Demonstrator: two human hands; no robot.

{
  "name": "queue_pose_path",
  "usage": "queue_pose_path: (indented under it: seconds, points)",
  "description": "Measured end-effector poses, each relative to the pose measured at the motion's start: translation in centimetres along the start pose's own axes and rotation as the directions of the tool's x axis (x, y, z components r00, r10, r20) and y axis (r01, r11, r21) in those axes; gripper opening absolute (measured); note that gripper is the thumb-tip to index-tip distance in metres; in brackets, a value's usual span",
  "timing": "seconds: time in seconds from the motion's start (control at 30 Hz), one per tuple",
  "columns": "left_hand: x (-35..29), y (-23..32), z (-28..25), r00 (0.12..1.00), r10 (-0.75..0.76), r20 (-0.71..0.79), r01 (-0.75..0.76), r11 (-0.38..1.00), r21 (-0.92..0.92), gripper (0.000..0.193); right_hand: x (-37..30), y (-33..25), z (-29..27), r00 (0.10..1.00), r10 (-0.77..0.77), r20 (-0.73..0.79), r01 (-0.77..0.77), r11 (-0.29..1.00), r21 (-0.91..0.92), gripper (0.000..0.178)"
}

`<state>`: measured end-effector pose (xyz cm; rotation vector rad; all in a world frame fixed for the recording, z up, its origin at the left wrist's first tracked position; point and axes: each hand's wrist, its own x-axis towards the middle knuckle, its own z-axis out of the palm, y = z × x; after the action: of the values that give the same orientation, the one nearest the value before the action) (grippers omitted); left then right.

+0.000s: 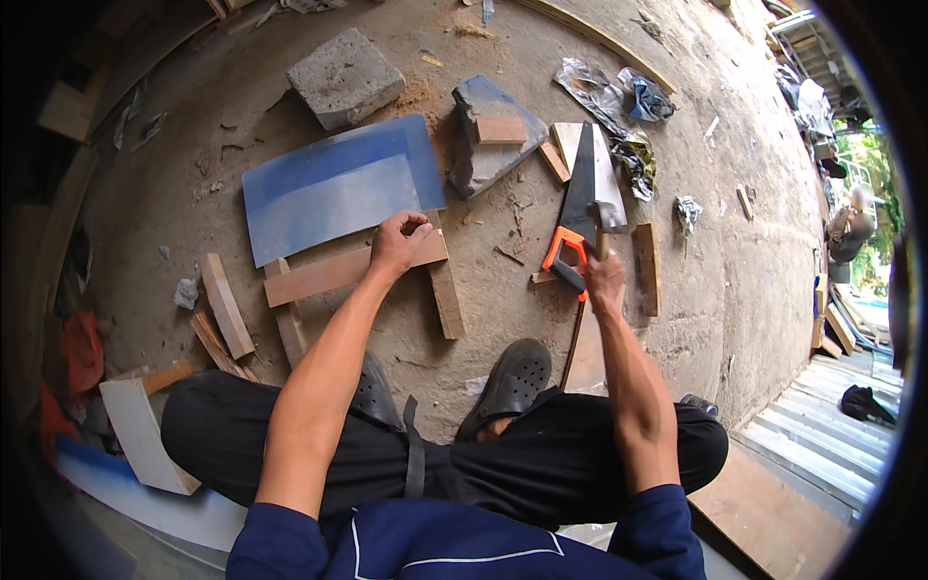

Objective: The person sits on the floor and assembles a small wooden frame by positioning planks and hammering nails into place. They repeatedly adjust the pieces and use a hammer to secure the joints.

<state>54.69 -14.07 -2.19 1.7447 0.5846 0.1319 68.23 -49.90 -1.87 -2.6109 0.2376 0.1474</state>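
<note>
Left hand [398,240] pinches a wooden batten [338,272] on the floor [503,300]; right hand [605,274] grips a hammer [601,220] over the handsaw [577,208], blue sheet [333,184] just behind.

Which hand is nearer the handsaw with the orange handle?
Right. The right hand, gripping a hammer, is right beside the handsaw. The left hand is well off to its left, on a wooden strip.

Navy top w/ white trim, blk trousers, blk clogs [510,382].
</note>
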Motion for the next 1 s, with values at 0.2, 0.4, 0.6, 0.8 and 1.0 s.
queue_pose_path:
  seconds: [0.2,0.4,0.6,0.8,1.0]
  points:
    - [-0.4,-0.4,0.1,0.999,-0.03,0.038,0.027,0.996,0.083,0.02,-6.8,-5.1,7.1,0.955,-0.205,0.213,0.197,0.979,0.058,0.046]
    - [-0.7,0.4,0.2,0.998,0.023,0.056,-0.034,0.978,0.206,0.02,-11.1,-7.1,10.7,0.949,-0.073,0.305,-0.001,0.971,0.237,0.046]
    - [-0.6,-0.3,0.3,0.999,0.016,0.051,-0.027,0.974,0.224,0.02,-10.8,-6.8,10.7,0.955,-0.024,0.294,-0.047,0.971,0.234,0.049]
    - [-0.6,-0.2,0.5,0.999,0.034,0.028,-0.04,0.97,0.241,0.019,-11.0,-7.0,10.3,0.959,-0.001,0.282,-0.062,0.975,0.215,0.047]
    - [-0.6,0.1,1.0,0.998,0.058,0.024,-0.062,0.966,0.249,0.019,-10.6,-5.8,11.2,0.966,-0.04,0.254,-0.027,0.967,0.254,0.045]
